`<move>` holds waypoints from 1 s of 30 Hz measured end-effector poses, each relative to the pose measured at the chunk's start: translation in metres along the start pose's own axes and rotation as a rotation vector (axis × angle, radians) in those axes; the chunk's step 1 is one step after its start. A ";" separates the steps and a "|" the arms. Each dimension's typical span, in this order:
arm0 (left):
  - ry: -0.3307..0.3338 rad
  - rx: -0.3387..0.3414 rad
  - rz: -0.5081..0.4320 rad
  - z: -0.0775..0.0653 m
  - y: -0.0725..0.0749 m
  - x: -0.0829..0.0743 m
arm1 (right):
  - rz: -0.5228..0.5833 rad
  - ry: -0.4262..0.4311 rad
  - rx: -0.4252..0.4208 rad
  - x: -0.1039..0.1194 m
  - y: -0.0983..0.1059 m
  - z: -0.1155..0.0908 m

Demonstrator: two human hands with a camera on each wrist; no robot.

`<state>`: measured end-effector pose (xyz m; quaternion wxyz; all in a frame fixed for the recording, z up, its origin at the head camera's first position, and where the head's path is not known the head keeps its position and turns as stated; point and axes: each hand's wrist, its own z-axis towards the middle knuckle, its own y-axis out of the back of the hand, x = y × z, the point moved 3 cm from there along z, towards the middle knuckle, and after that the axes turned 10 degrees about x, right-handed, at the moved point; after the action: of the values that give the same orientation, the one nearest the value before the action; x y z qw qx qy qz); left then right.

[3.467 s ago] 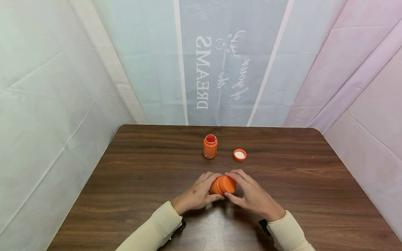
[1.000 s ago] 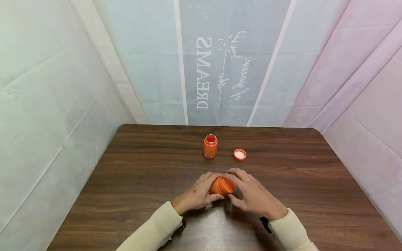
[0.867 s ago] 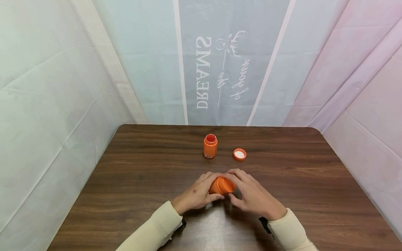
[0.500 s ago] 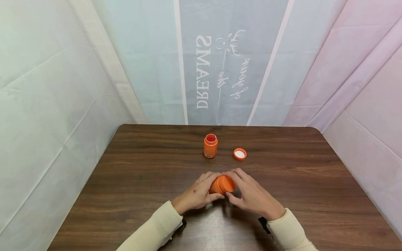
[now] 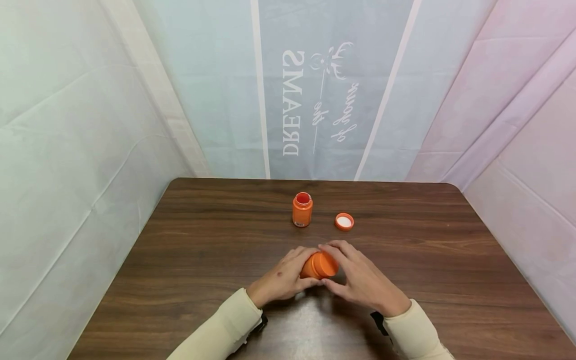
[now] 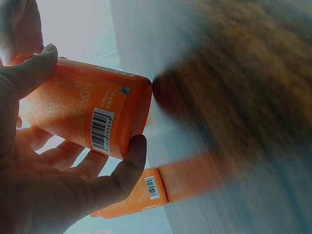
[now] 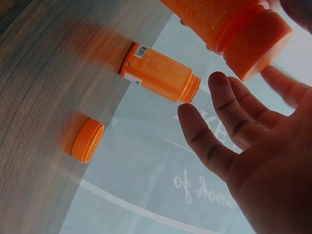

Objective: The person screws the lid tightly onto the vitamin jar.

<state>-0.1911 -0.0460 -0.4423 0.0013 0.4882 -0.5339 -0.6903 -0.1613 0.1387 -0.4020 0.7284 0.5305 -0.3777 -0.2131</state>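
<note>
My left hand (image 5: 284, 276) grips the body of an orange plastic pill bottle (image 6: 73, 100), tilted so its capped end points right. The left wrist view shows its barcode label and the thumb across its side. Around the orange screw cap (image 5: 327, 264) are the bent thumb and fingers of my right hand (image 5: 368, 280). In the right wrist view the cap (image 7: 257, 44) sits on the bottle's neck, close to those fingers; part of the thumb is cut off there. Beyond the hands an orange bottle without a cap (image 5: 302, 212) stands upright.
To the right of the standing bottle, a loose orange cap (image 5: 344, 222) lies with its white inside facing up. The dark wood table (image 5: 202, 240) ends at a pale blue cloth backdrop (image 5: 225, 100), with white cloth (image 5: 81, 150) along the left side.
The right thumb and fingers have shifted slightly round the cap, opening a little about a second ago and closing in again. The left hand and bottle stay nearly still.
</note>
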 end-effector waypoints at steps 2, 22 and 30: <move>0.001 0.000 -0.004 0.000 0.000 0.000 | -0.003 0.027 -0.002 0.000 0.001 0.000; -0.013 -0.014 0.012 0.001 -0.004 0.000 | -0.017 -0.005 -0.029 -0.001 -0.004 -0.003; 0.002 -0.010 0.018 0.001 -0.006 0.000 | -0.025 -0.023 -0.039 -0.002 -0.006 -0.004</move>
<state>-0.1889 -0.0426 -0.4467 0.0106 0.4839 -0.5349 -0.6926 -0.1588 0.1408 -0.4095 0.7314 0.5185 -0.3752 -0.2356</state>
